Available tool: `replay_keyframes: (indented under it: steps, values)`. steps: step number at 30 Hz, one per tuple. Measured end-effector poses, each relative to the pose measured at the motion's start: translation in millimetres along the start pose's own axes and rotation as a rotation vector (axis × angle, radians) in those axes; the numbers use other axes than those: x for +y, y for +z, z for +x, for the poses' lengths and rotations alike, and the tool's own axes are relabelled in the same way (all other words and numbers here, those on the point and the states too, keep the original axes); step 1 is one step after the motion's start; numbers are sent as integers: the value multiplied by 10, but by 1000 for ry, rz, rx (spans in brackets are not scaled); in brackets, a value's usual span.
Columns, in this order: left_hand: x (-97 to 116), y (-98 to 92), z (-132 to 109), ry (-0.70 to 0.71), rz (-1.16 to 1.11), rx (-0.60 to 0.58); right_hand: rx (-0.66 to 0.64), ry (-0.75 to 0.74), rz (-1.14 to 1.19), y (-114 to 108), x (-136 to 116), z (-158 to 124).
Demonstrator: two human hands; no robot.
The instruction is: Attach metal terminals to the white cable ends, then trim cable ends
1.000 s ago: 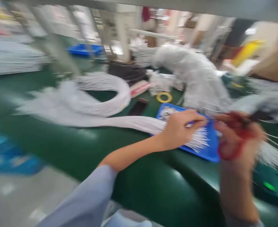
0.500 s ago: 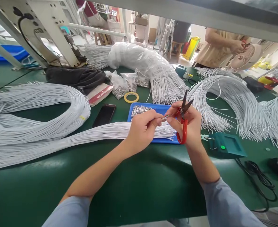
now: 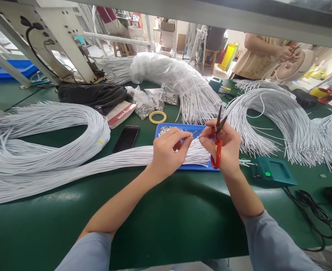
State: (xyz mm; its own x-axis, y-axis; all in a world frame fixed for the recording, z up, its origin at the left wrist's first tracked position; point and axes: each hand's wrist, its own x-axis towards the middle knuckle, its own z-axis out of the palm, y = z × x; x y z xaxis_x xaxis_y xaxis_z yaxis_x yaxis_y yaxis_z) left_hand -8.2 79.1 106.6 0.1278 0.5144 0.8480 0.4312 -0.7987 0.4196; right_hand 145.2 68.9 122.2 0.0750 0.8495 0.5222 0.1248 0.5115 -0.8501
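Over the blue tray [image 3: 201,168], my left hand [image 3: 170,150] is closed in a pinch. A thin metallic piece [image 3: 194,133] sticks out from its fingertips; whether it is a wire end or a loose part, I cannot tell. My right hand [image 3: 225,146] grips red-handled scissors [image 3: 218,152], their dark blades pointing up and slightly apart. Its thumb and forefinger are close together, a small gap from the left fingertips. Beneath my hands, a bundle of white wires [image 3: 134,156] runs in from the left with its ends over the tray. Small metal parts [image 3: 162,130] lie in the tray's far-left corner.
Coiled white wires [image 3: 95,124] lie left, with more wire bundles [image 3: 275,109] right. A phone [image 3: 125,138], yellow tape roll [image 3: 157,117] and bags of metal parts [image 3: 143,105] sit beyond the tray. A green device [image 3: 277,171] stands right. Another person [image 3: 258,56] stands across the bench.
My fingertips were together on the small piece; now they are apart and the piece shows in my left fingertips. The scissors stay in my right hand.
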Motion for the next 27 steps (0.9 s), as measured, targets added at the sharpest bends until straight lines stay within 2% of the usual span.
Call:
replay_keyframes:
  steps: [4, 7, 10, 15, 18, 20, 23, 24, 27]
  values:
    - [29, -34, 7, -34, -58, -29, -1, 82, -173, -168, 376, 300]
    - [61, -82, 13, -97, -138, -183, 19, 216, -248, -317, 766, 516]
    - [113, -140, 18, -162, -265, -538, 45, 306, -352, -422, 1030, 623]
    - [284, -80, -106, -36, -395, -1236, 117, 257, -457, -509, 1124, 639]
    - [324, 90, -256, 26, -318, -1493, 118, 176, -405, -555, 1099, 637]
    - [249, 211, -325, 25, -107, -1545, 117, 149, -362, -577, 1071, 643]
    - [-12, 335, -327, -66, 291, -1438, 123, 166, -325, -581, 997, 649]
    - [-114, 358, -305, -98, 378, -1384, 121, 176, -318, -574, 962, 647]
    - [-356, 395, -226, -150, 490, -1356, 116, 189, -308, -538, 844, 631]
